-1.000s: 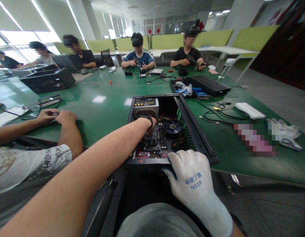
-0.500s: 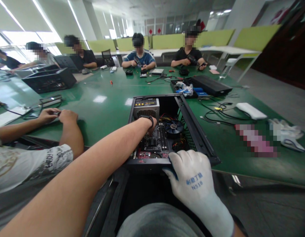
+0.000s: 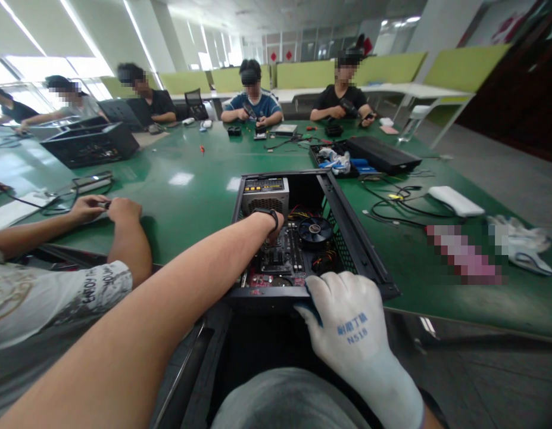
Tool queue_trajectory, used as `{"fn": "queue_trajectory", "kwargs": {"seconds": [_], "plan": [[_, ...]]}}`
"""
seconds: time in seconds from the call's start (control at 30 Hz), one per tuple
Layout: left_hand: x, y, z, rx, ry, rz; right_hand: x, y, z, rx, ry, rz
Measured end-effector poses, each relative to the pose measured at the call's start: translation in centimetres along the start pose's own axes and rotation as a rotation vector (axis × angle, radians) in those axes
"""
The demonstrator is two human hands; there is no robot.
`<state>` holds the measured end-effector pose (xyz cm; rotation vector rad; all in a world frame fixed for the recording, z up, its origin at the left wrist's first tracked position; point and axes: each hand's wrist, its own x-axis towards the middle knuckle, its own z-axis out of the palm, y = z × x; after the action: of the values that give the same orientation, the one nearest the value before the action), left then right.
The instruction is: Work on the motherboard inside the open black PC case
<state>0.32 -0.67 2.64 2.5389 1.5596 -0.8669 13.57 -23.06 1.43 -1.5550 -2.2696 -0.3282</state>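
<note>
An open black computer case (image 3: pixel 369 256) lies at the table's near edge in front of me. Inside it are a power supply (image 3: pixel 265 193), a motherboard (image 3: pixel 278 262) and a black fan (image 3: pixel 314 232) with coloured wires behind. My bare left hand (image 3: pixel 276 227), with a black band at the wrist, reaches down into the case just in front of the power supply, over the motherboard. Its fingers are mostly hidden, and what they touch cannot be made out. My right hand (image 3: pixel 347 313), in a white glove, is closed over the near rim of the case.
At my left, another person's hands (image 3: pixel 108 210) hold a small item. Several people sit across the green table (image 3: pixel 186 196). To the right lie black cables (image 3: pixel 392 205), a white glove (image 3: pixel 521 244) and a black case (image 3: pixel 378 154). Another computer case (image 3: pixel 90 145) stands far left.
</note>
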Motion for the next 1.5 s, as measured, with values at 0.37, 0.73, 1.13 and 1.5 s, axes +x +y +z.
{"fn": "queue_trajectory", "kwargs": {"seconds": [0.37, 0.73, 1.13, 1.5], "plan": [[0.1, -0.1, 0.1, -0.063, -0.002, -0.014, 0.0, 0.1, 0.1, 0.002, 0.019, -0.011], [0.2, -0.2, 0.2, -0.071, 0.02, -0.023, -0.2, 0.1, 0.3, -0.01, 0.003, -0.007], [0.6, -0.4, 0.4, -0.107, -0.004, -0.046, -0.2, 0.2, 0.3, -0.015, -0.011, -0.004], [1.5, -0.6, 0.8, -0.088, -0.011, -0.054, -0.3, 0.2, 0.2, -0.014, -0.014, -0.001]]}}
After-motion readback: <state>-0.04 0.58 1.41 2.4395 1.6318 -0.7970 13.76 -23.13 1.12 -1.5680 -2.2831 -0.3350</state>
